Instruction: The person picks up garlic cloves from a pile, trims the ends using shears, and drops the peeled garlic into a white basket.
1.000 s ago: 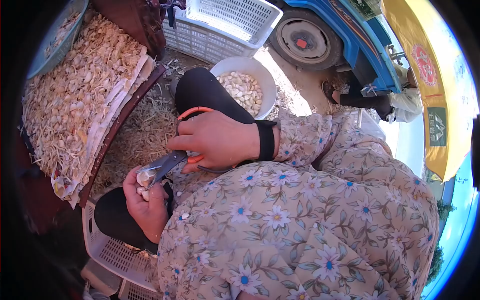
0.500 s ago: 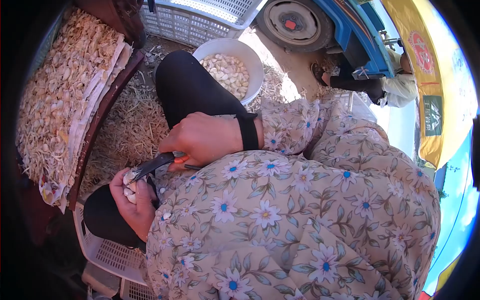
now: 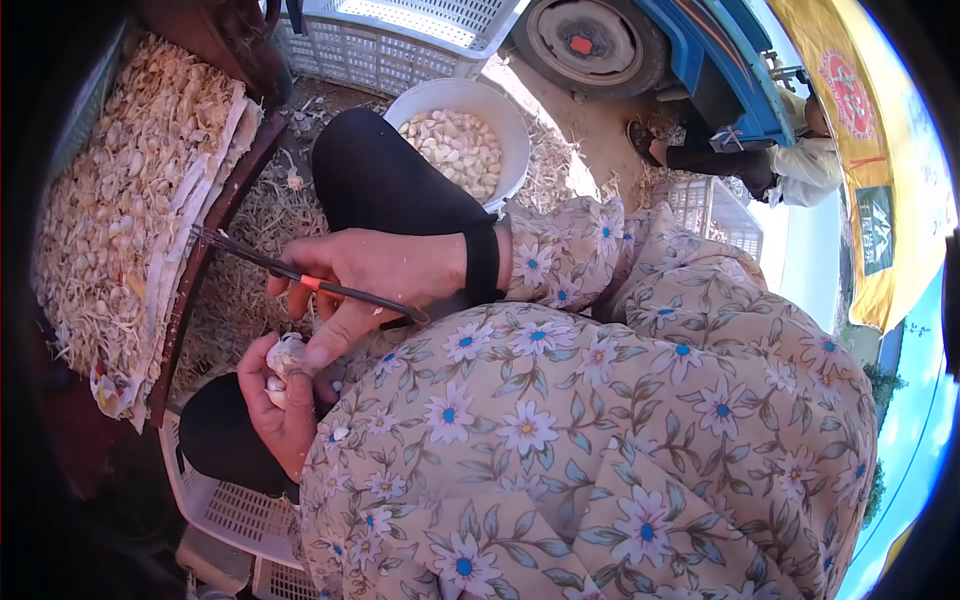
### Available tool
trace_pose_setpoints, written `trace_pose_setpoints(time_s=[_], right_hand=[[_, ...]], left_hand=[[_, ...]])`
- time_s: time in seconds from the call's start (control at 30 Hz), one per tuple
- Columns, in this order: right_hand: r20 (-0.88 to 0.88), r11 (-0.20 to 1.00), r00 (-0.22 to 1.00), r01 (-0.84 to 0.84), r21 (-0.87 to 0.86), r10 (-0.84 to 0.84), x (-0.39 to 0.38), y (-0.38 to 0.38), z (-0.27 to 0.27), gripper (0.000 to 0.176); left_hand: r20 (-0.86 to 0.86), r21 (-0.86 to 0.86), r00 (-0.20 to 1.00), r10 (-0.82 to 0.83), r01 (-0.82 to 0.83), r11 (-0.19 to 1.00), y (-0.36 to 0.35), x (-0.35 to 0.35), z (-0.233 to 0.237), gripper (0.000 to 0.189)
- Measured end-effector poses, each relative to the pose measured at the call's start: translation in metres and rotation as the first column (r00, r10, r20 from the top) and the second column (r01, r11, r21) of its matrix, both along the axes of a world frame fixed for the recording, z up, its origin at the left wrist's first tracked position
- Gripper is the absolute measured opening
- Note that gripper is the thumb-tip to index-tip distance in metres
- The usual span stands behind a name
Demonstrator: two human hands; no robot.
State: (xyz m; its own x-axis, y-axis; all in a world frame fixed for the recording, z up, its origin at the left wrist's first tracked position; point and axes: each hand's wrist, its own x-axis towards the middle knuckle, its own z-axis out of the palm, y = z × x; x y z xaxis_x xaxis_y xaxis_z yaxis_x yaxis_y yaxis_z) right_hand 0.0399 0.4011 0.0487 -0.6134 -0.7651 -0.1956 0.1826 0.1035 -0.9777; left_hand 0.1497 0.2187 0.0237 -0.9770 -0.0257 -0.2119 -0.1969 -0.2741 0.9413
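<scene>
My left hand (image 3: 285, 415), low at the left over my dark-clad knee, has its fingers wrapped round a whitish garlic bulb (image 3: 287, 352). Just above it, my right hand (image 3: 370, 275) holds a dark tool (image 3: 372, 299) with an orange band, lying across the palm. The tool's thin end points up and left toward the heap of garlic pieces. The right thumb touches the bulb, while the other fingers of that hand are spread. A separated clove (image 3: 275, 392) shows between the left fingers.
Garlic cloves and skins (image 3: 120, 230) heap on a surface at the left. A white bucket (image 3: 515, 150) of cloves stands beyond my knee. Plastic crates (image 3: 370, 55), a blue vehicle (image 3: 735, 80) and another person's leg (image 3: 710, 160) are farther back.
The tool has swung away from the bulb and now points up-left. My right hand has opened partly, and its thumb has come onto the bulb. My left hand has shifted slightly right.
</scene>
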Motion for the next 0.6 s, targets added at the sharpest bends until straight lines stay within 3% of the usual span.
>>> trace_pose_setpoints(time_s=[0.13, 0.23, 0.33, 0.43, 0.6], right_hand=[[-0.147, 0.998, 0.987, -0.063, 0.032, 0.067, 0.006, -0.017, -0.006, 0.054], [0.151, 0.985, 0.988, 0.012, -0.172, 0.014, 0.012, -0.025, -0.027, 0.047], [0.149, 0.983, 0.989, 0.008, -0.183, 0.020, 0.013, -0.026, -0.029, 0.042], [0.300, 0.986, 0.952, -0.004, -0.170, 0.055, 0.011, -0.024, -0.022, 0.044], [0.149, 0.994, 0.985, -0.083, -0.066, 0.092, 0.010, -0.019, -0.006, 0.048]], left_hand=[[-0.069, -0.093, 0.998, 0.012, -0.019, 0.995, 0.010, -0.005, 0.003, 0.041], [-0.025, -0.051, 0.998, -0.066, 0.064, 0.997, 0.002, -0.004, 0.006, 0.042], [0.035, -0.020, 0.994, -0.107, 0.108, 0.994, -0.001, -0.004, 0.008, 0.044], [-0.008, -0.028, 0.992, -0.129, 0.129, 0.991, -0.005, -0.003, -0.001, 0.045], [-0.098, -0.071, 0.985, -0.143, 0.137, 0.988, -0.006, -0.004, -0.003, 0.046]])
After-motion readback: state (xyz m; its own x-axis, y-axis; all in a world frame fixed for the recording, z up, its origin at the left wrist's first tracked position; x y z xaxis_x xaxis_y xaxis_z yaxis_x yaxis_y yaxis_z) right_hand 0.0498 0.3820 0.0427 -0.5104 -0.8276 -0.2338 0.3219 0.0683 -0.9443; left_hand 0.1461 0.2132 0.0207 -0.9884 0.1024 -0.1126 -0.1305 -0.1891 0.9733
